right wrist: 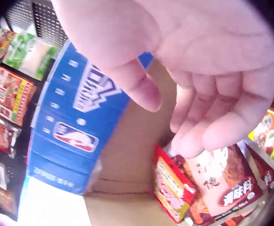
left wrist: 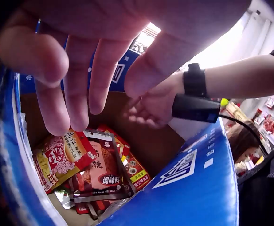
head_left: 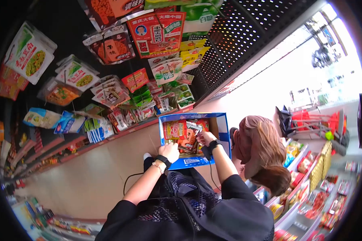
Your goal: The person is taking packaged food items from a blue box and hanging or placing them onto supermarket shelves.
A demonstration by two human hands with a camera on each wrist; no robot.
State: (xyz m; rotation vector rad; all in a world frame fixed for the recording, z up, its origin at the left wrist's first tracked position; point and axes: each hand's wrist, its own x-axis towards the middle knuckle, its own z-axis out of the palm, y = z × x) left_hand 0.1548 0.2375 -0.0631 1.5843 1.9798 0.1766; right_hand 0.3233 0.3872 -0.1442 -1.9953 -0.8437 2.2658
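Observation:
A blue cardboard box (head_left: 201, 161) stands in front of me with its flaps up. Several seasoning packets lie inside: a red-and-yellow one (left wrist: 64, 160), a dark brown one (left wrist: 101, 167) overlapping it, and a red one (left wrist: 136, 170) behind. My left hand (head_left: 169, 152) hovers over the near left side of the box, its fingers loosely spread with nothing between them. On the right, my right hand (head_left: 205, 138) reaches into the box. In the right wrist view its fingers (right wrist: 193, 139) bend softly over the brown packet's top end, the thumb apart from them.
Hanging packets crowd the black shelf rack (head_left: 225, 40) ahead and to the left. Close to the box's right side a person (head_left: 257, 146) bends down. Shelves of packaged goods (head_left: 309, 180) stand at the right. A cable (head_left: 213, 176) hangs from my right wrist.

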